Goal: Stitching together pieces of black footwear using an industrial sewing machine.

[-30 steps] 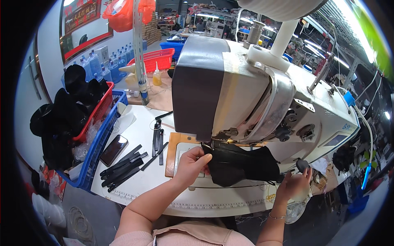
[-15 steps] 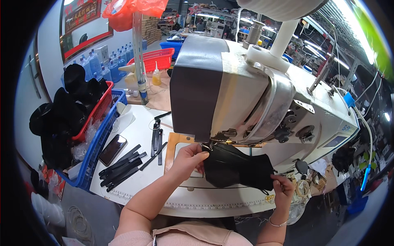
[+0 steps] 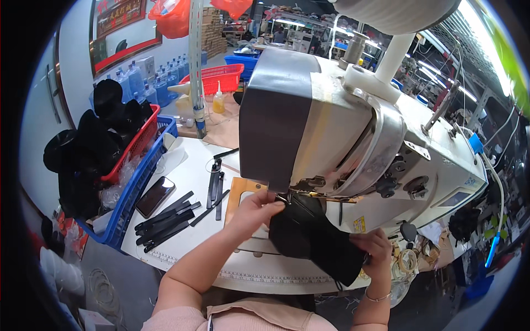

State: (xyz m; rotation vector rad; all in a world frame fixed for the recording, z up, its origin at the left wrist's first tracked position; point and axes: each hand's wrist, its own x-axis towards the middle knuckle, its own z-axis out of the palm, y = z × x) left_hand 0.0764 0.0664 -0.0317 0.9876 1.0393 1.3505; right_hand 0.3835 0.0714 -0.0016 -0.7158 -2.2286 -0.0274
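Observation:
A soft black piece of material [image 3: 301, 234], with a matte and a slightly shinier part, lies under the needle area of a large white and grey sewing machine [image 3: 337, 127]. My left hand [image 3: 255, 214] pinches its upper left edge between thumb and fingers, right beside the presser foot [image 3: 288, 197]. At the other end my right hand [image 3: 374, 251] has its fingers closed on the right edge. That end hangs down toward the table's front edge, a small loop at its tip. The machine head overhangs the far part of the piece.
Left of my arm lie several black strips [image 3: 168, 223] and a phone [image 3: 155, 197]. A blue basket [image 3: 124, 212] and a red basket [image 3: 138, 140] hold black shaped pieces. An oil bottle [image 3: 218, 102] stands behind; tape rolls [image 3: 407, 262] lie at right.
The black piece has turned, its right end swinging down toward me. My right hand has shifted up along its edge. The left hand stays by the presser foot; the whole view has shifted slightly.

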